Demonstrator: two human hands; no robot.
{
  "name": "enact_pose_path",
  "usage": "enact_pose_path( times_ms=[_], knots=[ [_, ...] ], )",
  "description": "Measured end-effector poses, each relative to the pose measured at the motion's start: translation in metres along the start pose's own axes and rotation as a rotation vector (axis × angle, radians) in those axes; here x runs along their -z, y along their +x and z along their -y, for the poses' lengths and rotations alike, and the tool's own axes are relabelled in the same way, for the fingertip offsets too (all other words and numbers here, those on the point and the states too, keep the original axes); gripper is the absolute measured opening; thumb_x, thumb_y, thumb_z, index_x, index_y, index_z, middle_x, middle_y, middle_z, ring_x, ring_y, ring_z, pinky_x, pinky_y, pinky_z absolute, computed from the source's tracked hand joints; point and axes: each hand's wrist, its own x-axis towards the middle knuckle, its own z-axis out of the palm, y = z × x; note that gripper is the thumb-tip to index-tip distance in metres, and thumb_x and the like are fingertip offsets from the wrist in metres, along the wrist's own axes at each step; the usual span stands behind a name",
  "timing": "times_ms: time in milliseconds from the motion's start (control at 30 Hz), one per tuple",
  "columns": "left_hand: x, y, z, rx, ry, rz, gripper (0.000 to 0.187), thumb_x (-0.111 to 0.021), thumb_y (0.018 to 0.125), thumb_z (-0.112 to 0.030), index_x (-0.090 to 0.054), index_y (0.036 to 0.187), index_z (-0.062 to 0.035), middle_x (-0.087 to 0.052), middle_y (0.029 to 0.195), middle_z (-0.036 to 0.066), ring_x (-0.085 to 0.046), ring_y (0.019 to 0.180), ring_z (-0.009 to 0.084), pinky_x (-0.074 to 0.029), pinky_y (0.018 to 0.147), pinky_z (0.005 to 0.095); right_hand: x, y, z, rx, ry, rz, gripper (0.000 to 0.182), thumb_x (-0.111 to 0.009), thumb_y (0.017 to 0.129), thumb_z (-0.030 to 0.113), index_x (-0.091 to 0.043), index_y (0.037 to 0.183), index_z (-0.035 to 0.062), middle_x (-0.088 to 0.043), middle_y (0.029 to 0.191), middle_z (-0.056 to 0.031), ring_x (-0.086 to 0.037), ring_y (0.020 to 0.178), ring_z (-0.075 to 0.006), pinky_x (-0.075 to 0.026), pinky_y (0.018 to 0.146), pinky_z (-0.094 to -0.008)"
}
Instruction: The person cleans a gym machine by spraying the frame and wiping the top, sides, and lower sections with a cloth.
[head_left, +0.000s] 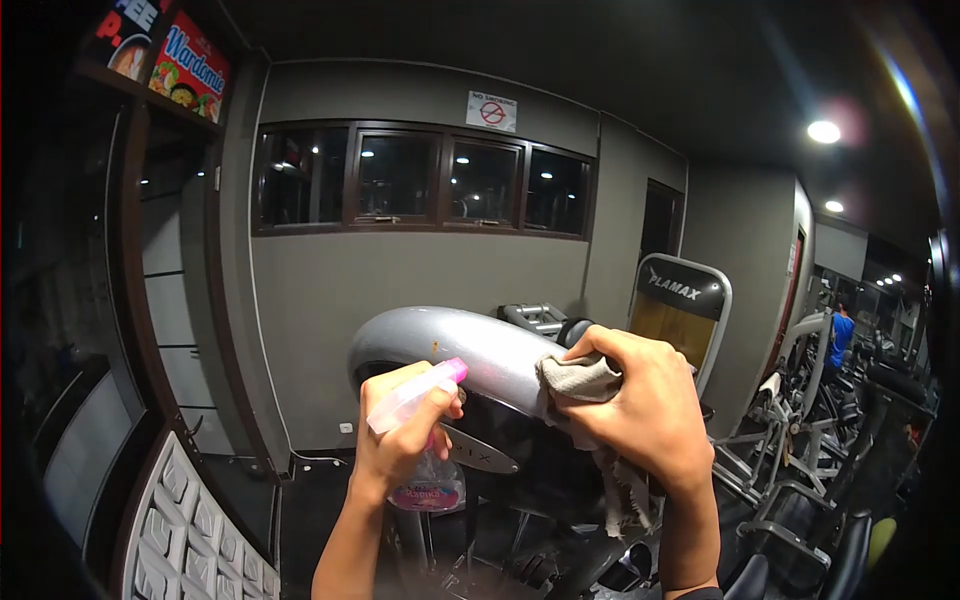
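My left hand (398, 430) is wrapped round a clear spray bottle (430, 485) with a pink nozzle and a pink label, held in front of a curved silver machine frame (470, 345). My right hand (650, 400) grips a grey cloth (580, 378), which touches the right part of the silver frame. The cloth's loose end hangs down below the hand. A small brownish spot shows on the frame, above the nozzle.
Behind stands a machine panel marked PLAMAX (676, 290). Gym equipment (800, 500) fills the right side, with a person in blue (842, 340) farther back. A white patterned panel (190, 540) is at lower left, beside a door (175, 290).
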Motion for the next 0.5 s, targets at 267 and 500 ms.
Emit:
enact_pose_path(
  times_ms=[267,500],
  knots=[
    [0.011,0.006,-0.018,0.076,0.043,-0.024,0.026,-0.059,0.09,-0.018,-0.064,0.079,0.0045,-0.063,0.068,0.01,-0.056,0.041,0.0141,-0.043,0.04,0.0262,-0.003,0.001,0.001,0.137,0.018,0.008,0.035,-0.079,0.065,0.02,-0.067,0.096,0.009,-0.065,0.09,-0.0092,-0.068,0.082,-0.0311,-0.053,0.072,-0.0385],
    [0.021,0.01,-0.015,0.084,0.061,0.008,0.028,-0.059,0.092,-0.021,-0.066,0.082,0.0043,-0.064,0.069,0.01,-0.056,0.041,0.0142,-0.043,0.041,0.026,-0.02,0.027,0.01,0.202,-0.071,0.021,0.034,-0.077,0.066,0.023,-0.069,0.096,0.0091,-0.065,0.089,-0.009,-0.067,0.083,-0.0308,-0.053,0.072,-0.0384]
  ],
)
